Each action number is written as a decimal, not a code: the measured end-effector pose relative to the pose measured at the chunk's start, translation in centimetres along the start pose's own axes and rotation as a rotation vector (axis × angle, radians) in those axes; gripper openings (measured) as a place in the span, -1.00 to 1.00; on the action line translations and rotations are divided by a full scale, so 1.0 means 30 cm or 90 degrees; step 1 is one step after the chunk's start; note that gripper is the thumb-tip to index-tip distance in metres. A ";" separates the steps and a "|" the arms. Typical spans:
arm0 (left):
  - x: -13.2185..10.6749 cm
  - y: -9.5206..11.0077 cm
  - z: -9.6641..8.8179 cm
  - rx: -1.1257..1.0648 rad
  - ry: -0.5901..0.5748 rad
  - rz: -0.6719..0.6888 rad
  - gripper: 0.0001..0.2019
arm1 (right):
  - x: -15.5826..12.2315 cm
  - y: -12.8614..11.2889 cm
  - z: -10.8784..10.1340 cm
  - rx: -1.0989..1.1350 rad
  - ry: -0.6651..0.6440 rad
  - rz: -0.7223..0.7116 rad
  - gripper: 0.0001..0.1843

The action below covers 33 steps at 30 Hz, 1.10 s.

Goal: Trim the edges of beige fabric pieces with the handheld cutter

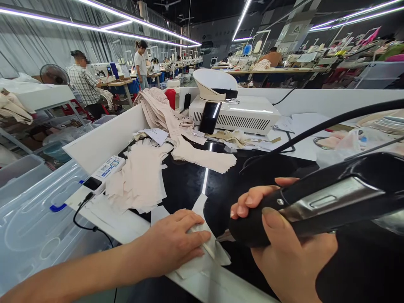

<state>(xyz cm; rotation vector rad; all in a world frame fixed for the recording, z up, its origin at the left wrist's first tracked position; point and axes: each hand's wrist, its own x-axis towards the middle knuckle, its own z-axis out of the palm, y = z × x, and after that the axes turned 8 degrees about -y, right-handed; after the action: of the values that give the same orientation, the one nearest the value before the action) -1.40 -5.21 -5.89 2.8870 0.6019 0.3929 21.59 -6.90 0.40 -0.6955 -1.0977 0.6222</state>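
Note:
My left hand [176, 240] lies on a narrow strip of pale fabric [200, 206] at the front edge of a glossy black work surface [189, 181]. Its fingers are stretched out and press the strip down; the layers under them are partly hidden. To the right, my right hand [284, 248] is wrapped round the handle of a black iron [318, 206] with a silver panel, its thumb on the near side. A thick black cord runs behind the iron. Left of the strip lies a loose stack of cream fabric pieces [139, 176].
More cut cream pieces [202, 155] lie farther back. A phone [210, 118] leans against a white vented box [236, 111] with a visor cap [216, 84] on top. Clear plastic bins [38, 227] stand at left. A power strip [109, 168] sits by the edge. People work at sewing machines beyond.

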 end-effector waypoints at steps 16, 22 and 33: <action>-0.004 0.054 0.048 -0.010 0.040 -0.010 -0.71 | -0.006 0.021 0.007 0.002 0.007 -0.010 -0.59; 0.000 0.062 0.044 -0.029 0.041 -0.017 -0.73 | 0.005 0.025 0.015 0.025 0.026 -0.019 -0.58; 0.004 0.126 0.027 0.062 0.040 -0.014 -0.70 | -0.010 0.019 0.009 0.001 0.015 -0.004 -0.55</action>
<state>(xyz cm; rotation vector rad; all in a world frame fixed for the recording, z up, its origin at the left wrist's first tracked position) 0.35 -8.67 -5.81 2.9681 0.6800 0.4651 21.19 -6.70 -0.13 -0.6959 -1.0776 0.6087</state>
